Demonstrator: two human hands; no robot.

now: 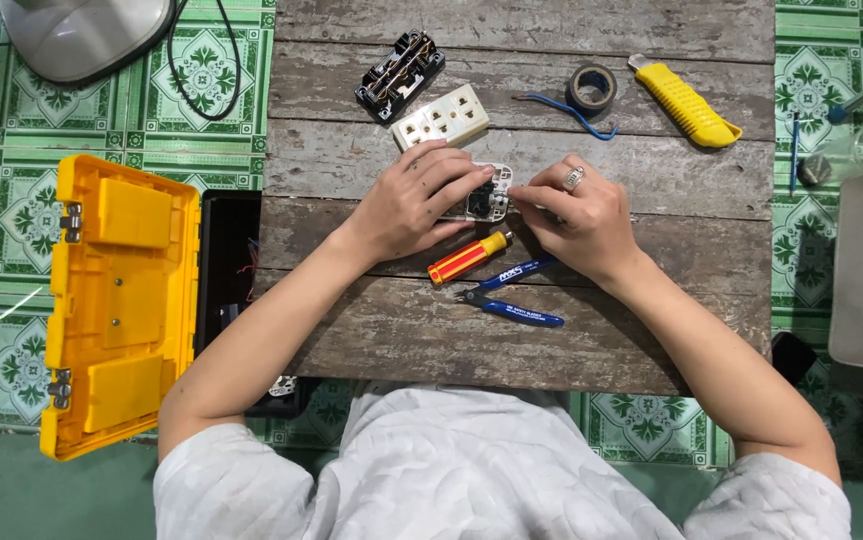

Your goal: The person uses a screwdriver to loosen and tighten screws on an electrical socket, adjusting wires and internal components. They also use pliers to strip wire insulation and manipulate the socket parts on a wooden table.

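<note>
My left hand [414, 200] and my right hand [577, 215] meet over a small white socket part [489, 198] on the wooden table [692, 180]. The left hand's fingers curl over its left side and hold it down. My right hand, with a ring on one finger, pinches its right edge with the fingertips. Just below the hands lie a red and yellow screwdriver [468, 258] and blue-handled cutters [512, 296]. Beyond the hands sit a cream multi-socket face plate [440, 116] and a black socket body [400, 76].
A roll of dark tape [592, 87], a blue wire piece [567, 110] and a yellow utility knife [687, 102] lie at the table's far right. An open yellow and black toolbox [122, 300] stands on the green tiled floor at the left. A grey-white object [82, 35] sits far left.
</note>
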